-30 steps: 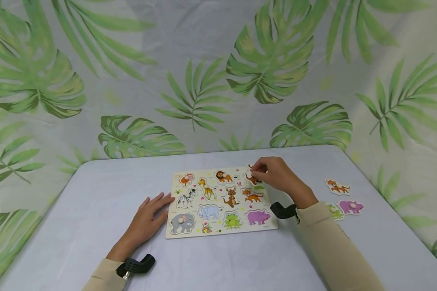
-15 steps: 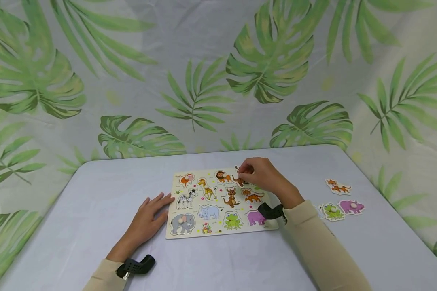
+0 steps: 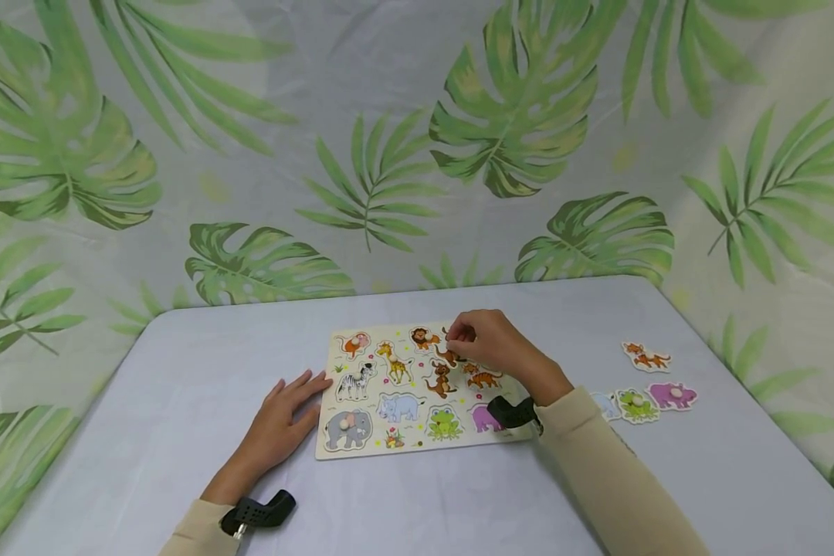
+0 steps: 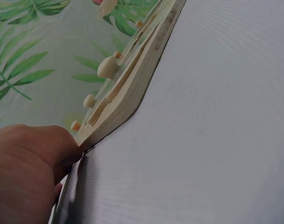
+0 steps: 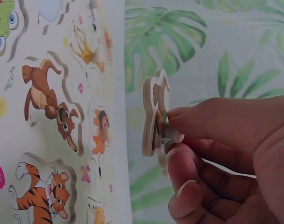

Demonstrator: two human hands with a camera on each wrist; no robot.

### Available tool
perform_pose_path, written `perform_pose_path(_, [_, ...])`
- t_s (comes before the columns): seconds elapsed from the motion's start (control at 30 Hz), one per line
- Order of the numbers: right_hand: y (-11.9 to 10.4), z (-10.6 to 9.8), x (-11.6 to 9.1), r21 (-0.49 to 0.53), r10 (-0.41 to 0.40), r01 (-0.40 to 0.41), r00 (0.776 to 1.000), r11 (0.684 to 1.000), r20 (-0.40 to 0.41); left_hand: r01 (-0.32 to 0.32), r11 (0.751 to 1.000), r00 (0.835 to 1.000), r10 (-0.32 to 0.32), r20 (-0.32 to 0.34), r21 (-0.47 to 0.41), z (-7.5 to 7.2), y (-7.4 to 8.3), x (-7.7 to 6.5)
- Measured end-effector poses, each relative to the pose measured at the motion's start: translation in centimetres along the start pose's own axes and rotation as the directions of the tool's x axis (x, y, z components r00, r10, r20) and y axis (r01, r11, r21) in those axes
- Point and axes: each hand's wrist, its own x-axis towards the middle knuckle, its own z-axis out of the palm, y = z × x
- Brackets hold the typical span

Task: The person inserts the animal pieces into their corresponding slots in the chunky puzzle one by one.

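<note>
On the white table lies a wooden knob puzzle board (image 3: 417, 442) printed with animals. My right hand (image 3: 493, 340) pinches the knob of a kangaroo piece (image 5: 151, 116) between thumb and fingers, holding it on edge, off the board in the right wrist view. Facing it is the kangaroo-shaped recess (image 5: 46, 95), with the tiger recess (image 5: 41, 191) beside it. In the head view the kangaroo piece is partly covered by the fingers. My left hand (image 3: 281, 425) rests at the board's left edge, fingers extended; the left wrist view shows its thumb against the edge.
Right of the board lie several loose pieces: a tiger piece (image 3: 646, 357), a frog piece (image 3: 637, 405), a purple hippo piece (image 3: 672, 395) and a pale blue piece (image 3: 608, 405) partly behind the sleeve. The elephant piece (image 3: 348, 429) sits in the board. A leaf-patterned cloth (image 3: 368, 193) hangs behind.
My right hand has carried the kangaroo piece left from the board's upper right corner, then slightly nearer, to just above the kangaroo recess. The left hand has stayed in place.
</note>
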Motion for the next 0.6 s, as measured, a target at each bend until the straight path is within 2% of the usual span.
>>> perform_pose_path(0.37, [0.8, 1.2, -0.7, -0.001, -0.009, 0.009, 0.998, 1.0, 0.057, -0.007, 1.0, 1.0, 0.007, 0.009, -0.002, 0.0, 0.3, 0.1])
perform_pose_path(0.6, [1.0, 1.7, -0.6, -0.009, -0.019, 0.02, 0.998, 1.0, 0.055, -0.017, 1.0, 1.0, 0.017, -0.009, 0.016, 0.0, 0.0, -0.1])
